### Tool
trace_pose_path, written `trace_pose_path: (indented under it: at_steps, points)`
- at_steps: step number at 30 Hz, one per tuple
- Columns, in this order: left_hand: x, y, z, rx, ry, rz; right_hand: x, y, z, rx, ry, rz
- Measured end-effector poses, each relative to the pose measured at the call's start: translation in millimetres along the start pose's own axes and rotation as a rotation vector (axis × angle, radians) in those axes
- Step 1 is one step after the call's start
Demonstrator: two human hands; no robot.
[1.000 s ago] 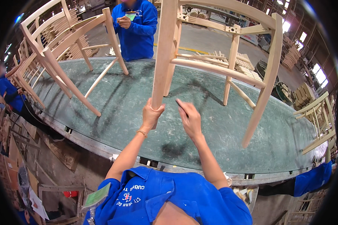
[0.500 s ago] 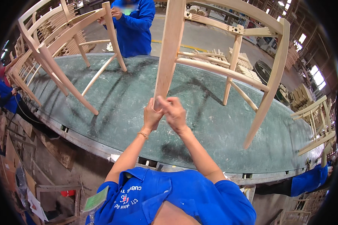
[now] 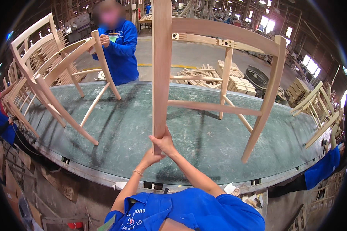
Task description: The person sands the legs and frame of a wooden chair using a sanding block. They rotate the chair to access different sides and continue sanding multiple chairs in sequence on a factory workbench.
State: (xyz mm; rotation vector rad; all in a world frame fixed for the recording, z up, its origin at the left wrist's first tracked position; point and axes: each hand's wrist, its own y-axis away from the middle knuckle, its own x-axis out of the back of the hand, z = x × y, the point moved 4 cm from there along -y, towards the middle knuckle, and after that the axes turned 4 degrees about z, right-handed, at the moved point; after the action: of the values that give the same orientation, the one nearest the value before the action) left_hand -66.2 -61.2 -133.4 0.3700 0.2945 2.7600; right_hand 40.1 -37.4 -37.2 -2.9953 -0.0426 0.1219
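Observation:
An unpainted wooden chair frame (image 3: 223, 27) stands on the green-topped table right before me. Its nearest leg (image 3: 160, 88) rises almost straight up in the middle of the view. Low on that leg, my right hand (image 3: 165, 142) is wrapped round it, with the thumb across the near face. Just beneath, my left hand (image 3: 151, 157) closes round the leg's bottom end, its fingers partly hidden behind the wood. Whether either palm also holds something small cannot be seen.
Another wooden chair frame (image 3: 61, 65) stands at the left of the table (image 3: 115, 154), and one more (image 3: 316, 111) at the far right. A co-worker in blue (image 3: 119, 50) is across the table. Beyond lie stacked wooden parts (image 3: 239, 79) and a round dark bin (image 3: 260, 79).
My right hand, blurred at the leg's end before, now grips the leg above my left hand. The view has tilted up, and the leg now looks more upright.

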Motion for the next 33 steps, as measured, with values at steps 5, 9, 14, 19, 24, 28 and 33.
trace_pose_path:
  at_steps: [5,9,14,19,24,28,33]
  points:
    - [-2.7,43.3,-50.6,0.093,-0.149,-0.475,69.4,76.3,0.4,-0.137,0.127,-0.010]
    - [15.4,29.9,-65.8,0.082,0.001,-0.162,148.4,155.3,-45.9,-0.157,0.089,0.256]
    - [17.9,-42.7,-17.7,-0.099,0.044,0.138,210.9,203.7,-31.5,0.026,0.328,0.659]
    - [14.2,-114.1,42.8,-0.394,0.120,0.331,218.7,217.2,-4.9,0.175,0.284,0.724]
    - [-44.4,-123.9,90.2,-0.197,0.260,-0.037,227.9,246.0,18.0,0.120,0.242,0.723]
    - [-40.7,-83.5,83.7,-0.217,0.141,0.067,239.5,281.4,5.1,0.173,0.270,0.828]
    - [-9.5,0.9,82.2,-0.222,0.041,0.131,243.3,304.6,-42.0,0.105,-0.043,0.718]
